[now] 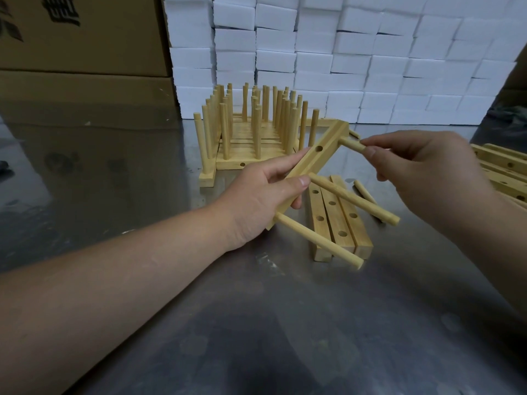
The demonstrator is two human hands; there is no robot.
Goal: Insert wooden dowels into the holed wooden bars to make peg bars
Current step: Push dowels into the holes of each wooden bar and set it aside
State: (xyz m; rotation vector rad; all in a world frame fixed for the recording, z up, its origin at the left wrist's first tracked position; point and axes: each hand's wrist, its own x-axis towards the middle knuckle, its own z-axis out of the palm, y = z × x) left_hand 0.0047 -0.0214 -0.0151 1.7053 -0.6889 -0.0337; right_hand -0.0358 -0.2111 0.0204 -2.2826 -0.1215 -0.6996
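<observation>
The left hand (256, 195) is gripping a holed bar (308, 163) while the right hand (422, 163) is pinching its third dowel (352, 144). Beyond that grip one hole (319, 148) is standing empty; blank bars (339, 220) are waiting below.

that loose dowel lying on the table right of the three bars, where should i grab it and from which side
Pinch the loose dowel around its middle, coming down from above with the fingers across its width. It lies flat on the metal table, so only its top and sides are free, and the three bars sit close on its left.
</observation>
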